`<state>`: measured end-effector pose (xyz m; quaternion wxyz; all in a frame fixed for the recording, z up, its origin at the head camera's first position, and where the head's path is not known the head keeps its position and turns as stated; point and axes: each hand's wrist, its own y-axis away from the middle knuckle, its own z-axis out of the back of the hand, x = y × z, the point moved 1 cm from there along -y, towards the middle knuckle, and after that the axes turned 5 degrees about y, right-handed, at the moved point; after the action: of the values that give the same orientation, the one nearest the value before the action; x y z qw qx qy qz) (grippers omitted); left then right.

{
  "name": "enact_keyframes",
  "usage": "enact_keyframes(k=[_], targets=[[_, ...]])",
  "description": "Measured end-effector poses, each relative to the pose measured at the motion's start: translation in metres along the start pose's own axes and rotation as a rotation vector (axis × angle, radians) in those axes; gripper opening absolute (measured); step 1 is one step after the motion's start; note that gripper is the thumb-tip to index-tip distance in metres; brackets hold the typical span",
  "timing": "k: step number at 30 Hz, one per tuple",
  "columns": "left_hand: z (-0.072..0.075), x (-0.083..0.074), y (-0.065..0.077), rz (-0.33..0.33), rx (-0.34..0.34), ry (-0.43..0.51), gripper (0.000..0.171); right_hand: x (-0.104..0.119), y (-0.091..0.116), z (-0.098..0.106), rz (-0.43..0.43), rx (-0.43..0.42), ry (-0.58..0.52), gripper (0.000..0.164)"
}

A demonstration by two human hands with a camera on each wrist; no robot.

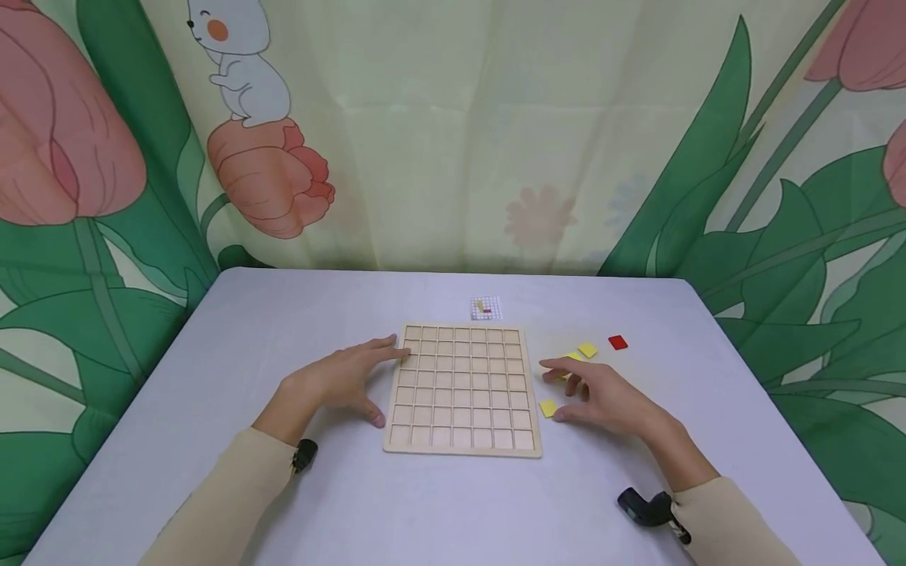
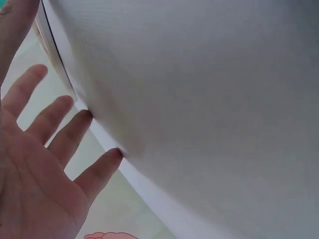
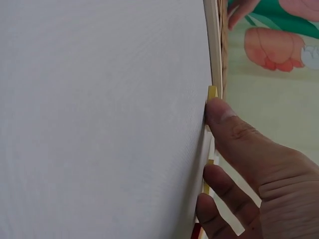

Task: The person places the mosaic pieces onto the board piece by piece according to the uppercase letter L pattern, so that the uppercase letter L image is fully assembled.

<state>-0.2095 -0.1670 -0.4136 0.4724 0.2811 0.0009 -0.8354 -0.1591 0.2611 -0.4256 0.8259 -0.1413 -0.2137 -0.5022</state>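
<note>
A wooden grid board (image 1: 463, 453) lies flat on the table, its square cells bare. My left hand (image 1: 340, 380) is at the board's left side, fingers spread, with a fingertip reaching its edge. Nothing is held in the palm in the left wrist view. My right hand (image 1: 603, 399) hovers low to the right of the board, over several yellow square tiles, fingers loosely bent and partly hiding some. Its thumb touches the yellow tile (image 1: 548, 409) nearest me, also seen as a yellow edge (image 3: 212, 91) in the right wrist view. Another yellow tile (image 1: 587, 350) lies beyond the fingers.
A red tile (image 1: 618, 343) lies farther right on the white tabletop (image 1: 467, 511). Behind the board is a small printed grid card (image 1: 485, 308) with yellow and red marks. A patterned curtain (image 1: 439, 157) hangs at the table's back edge.
</note>
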Motion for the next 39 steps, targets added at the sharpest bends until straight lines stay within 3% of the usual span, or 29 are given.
enact_keyframes(k=[11, 20, 30, 35, 39], targets=[[0.003, 0.001, -0.010, -0.058, -0.003, -0.001, 0.109, -0.002, -0.001, -0.004, 0.033, 0.020, -0.052, 0.061], [0.009, -0.002, -0.020, -0.060, -0.029, 0.026, 0.087, -0.003, -0.002, -0.006, 0.041, 0.019, -0.080, 0.046], [0.019, 0.001, -0.031, -0.058, -0.053, -0.015, 0.066, 0.001, -0.014, 0.013, 0.058, -0.081, -0.052, 0.046], [0.016, 0.001, -0.035, -0.066, -0.052, 0.021, 0.064, 0.001, -0.017, 0.017, 0.072, -0.121, -0.049, 0.045], [0.011, 0.003, -0.029, -0.029, -0.052, 0.033, 0.065, 0.005, -0.023, 0.009, 0.099, -0.144, -0.072, 0.049]])
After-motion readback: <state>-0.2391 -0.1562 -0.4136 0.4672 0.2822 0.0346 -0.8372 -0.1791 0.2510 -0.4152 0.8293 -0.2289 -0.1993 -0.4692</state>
